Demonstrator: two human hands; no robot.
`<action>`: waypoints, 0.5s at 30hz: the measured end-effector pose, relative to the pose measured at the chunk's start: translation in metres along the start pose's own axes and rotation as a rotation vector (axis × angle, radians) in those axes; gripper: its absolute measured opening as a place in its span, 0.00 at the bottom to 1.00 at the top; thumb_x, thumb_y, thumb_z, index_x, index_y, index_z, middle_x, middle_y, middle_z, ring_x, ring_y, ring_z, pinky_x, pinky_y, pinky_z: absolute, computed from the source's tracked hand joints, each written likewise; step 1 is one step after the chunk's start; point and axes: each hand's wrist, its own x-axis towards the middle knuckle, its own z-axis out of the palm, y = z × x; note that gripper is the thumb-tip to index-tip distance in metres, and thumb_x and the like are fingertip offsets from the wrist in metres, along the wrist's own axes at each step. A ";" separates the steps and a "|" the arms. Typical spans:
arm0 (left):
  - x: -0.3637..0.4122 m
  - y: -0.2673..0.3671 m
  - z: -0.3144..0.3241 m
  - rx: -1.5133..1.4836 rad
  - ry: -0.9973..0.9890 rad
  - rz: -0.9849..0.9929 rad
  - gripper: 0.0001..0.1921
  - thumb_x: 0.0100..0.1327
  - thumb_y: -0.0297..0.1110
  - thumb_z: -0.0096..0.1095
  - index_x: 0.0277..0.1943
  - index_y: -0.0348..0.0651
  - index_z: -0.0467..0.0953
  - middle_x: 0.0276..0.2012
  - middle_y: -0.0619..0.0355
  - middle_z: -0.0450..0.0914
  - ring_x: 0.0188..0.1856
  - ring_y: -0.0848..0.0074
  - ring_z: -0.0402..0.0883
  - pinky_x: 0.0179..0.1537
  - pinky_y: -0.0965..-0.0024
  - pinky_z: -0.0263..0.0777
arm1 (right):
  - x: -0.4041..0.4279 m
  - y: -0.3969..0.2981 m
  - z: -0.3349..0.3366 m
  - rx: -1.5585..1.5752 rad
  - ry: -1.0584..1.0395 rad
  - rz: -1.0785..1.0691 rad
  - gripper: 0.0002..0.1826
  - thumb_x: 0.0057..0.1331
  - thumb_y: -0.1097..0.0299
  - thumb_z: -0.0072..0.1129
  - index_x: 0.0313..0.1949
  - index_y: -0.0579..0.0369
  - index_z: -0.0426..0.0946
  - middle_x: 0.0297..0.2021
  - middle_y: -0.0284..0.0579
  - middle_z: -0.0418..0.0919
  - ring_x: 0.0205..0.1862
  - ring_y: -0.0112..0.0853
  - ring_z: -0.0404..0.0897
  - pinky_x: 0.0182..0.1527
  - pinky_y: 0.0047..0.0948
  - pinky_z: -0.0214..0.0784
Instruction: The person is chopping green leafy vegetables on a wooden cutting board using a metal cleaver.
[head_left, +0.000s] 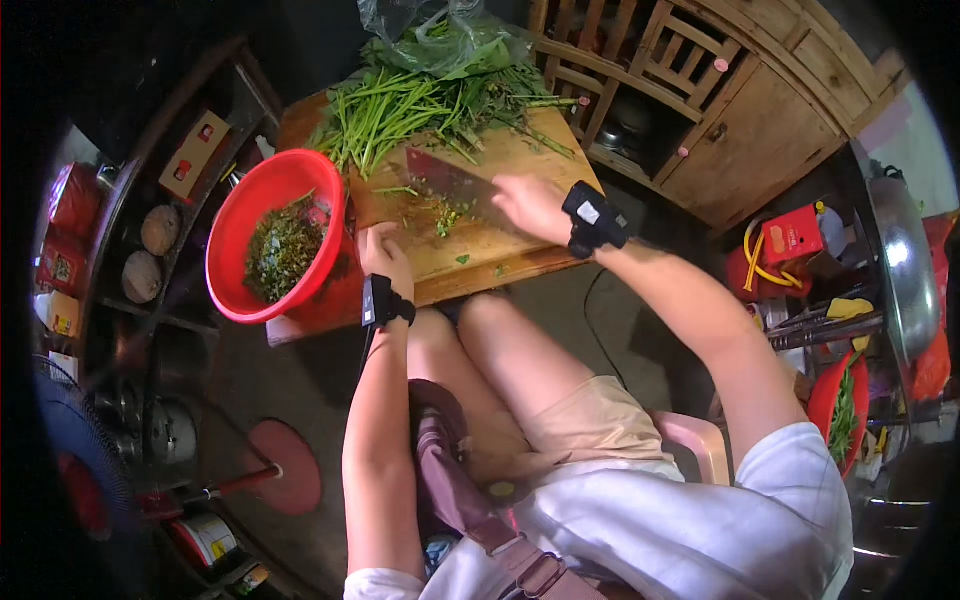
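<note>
My right hand (529, 210) is closed around the handle of a cleaver (450, 178). Its wide, slightly blurred blade is over a wooden cutting surface (517, 247), pointing to the upper left. Chopped green bits (444, 217) lie below the blade. At the near left of the surface rests my left hand (388, 259), fingers curled; what they touch is hard to make out. Just left of it stands a tilted red plastic basin (214, 255) holding chopped greens (281, 251). A heap of leafy green stems (397, 105) spreads across the far side of the surface.
A clear plastic bag (450, 41) covers part of the heap. Slatted wooden cabinets (750, 142) stand at the upper right. Shelves with packages and pots (172, 431) line the left, near a fan (82, 450). Another red basin with greens (840, 420) is at the right.
</note>
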 end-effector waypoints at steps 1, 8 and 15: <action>-0.001 -0.002 -0.003 0.002 -0.009 0.005 0.11 0.54 0.15 0.46 0.37 0.38 0.74 0.32 0.49 0.72 0.39 0.59 0.74 0.43 0.63 0.68 | -0.006 -0.006 0.007 0.040 0.063 -0.014 0.10 0.64 0.67 0.51 0.38 0.62 0.74 0.26 0.60 0.77 0.31 0.53 0.78 0.33 0.47 0.70; -0.009 -0.014 -0.017 0.216 -0.063 0.065 0.09 0.53 0.17 0.48 0.36 0.37 0.73 0.36 0.46 0.72 0.42 0.54 0.73 0.45 0.58 0.67 | -0.016 -0.058 0.033 0.168 -0.152 0.147 0.09 0.64 0.67 0.50 0.35 0.60 0.72 0.27 0.58 0.78 0.32 0.54 0.78 0.35 0.48 0.68; -0.006 -0.020 -0.008 0.443 -0.152 0.046 0.07 0.54 0.21 0.53 0.37 0.36 0.72 0.39 0.44 0.72 0.42 0.51 0.72 0.45 0.56 0.67 | -0.017 -0.023 0.017 0.103 -0.059 0.264 0.13 0.63 0.66 0.51 0.42 0.60 0.76 0.33 0.60 0.79 0.37 0.53 0.79 0.41 0.47 0.70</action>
